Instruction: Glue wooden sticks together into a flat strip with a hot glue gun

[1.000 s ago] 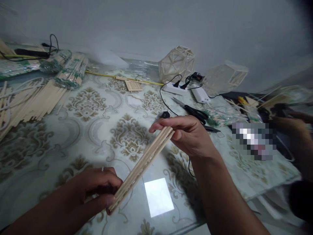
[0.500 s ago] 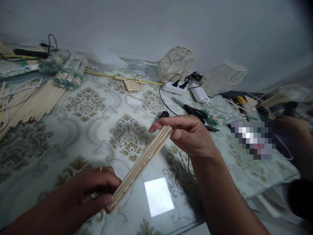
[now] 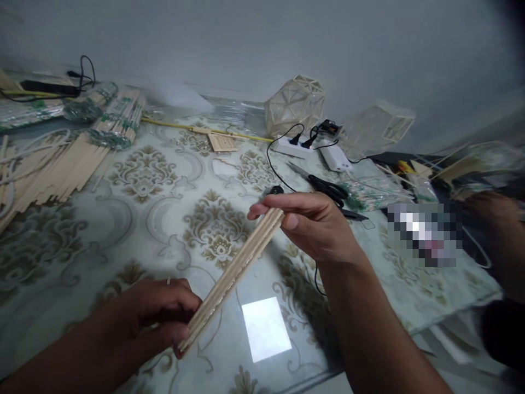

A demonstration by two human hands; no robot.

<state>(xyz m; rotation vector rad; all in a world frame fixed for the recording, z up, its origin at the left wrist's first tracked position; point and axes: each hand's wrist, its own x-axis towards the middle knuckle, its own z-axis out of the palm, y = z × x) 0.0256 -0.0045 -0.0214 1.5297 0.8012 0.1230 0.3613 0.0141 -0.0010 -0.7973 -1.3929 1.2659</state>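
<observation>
Between my hands, above the table, I hold a narrow bundle of pale wooden sticks (image 3: 232, 278), slanted from lower left to upper right. The sticks lie side by side, with a shiny, clear line along the edge. My left hand (image 3: 158, 312), wearing a ring, pinches the lower end. At the upper end my right hand (image 3: 311, 221) grips between thumb and fingers. Its fingertips hide part of the far end. Just behind my right hand lie black-handled scissors (image 3: 326, 187) and a small black object (image 3: 275, 190) with a cord.
Loose sticks (image 3: 61, 164) and plastic-wrapped stick bundles (image 3: 118, 117) fill the left. At the back are a small stick panel (image 3: 222, 143), a power strip (image 3: 292, 146) and a stick-built polyhedron frame (image 3: 294, 106). Another person's hand (image 3: 494, 210) is at the right edge.
The stick bundle has tilted slightly and its upper end has shifted a little left with my right hand. Both hands keep their hold.
</observation>
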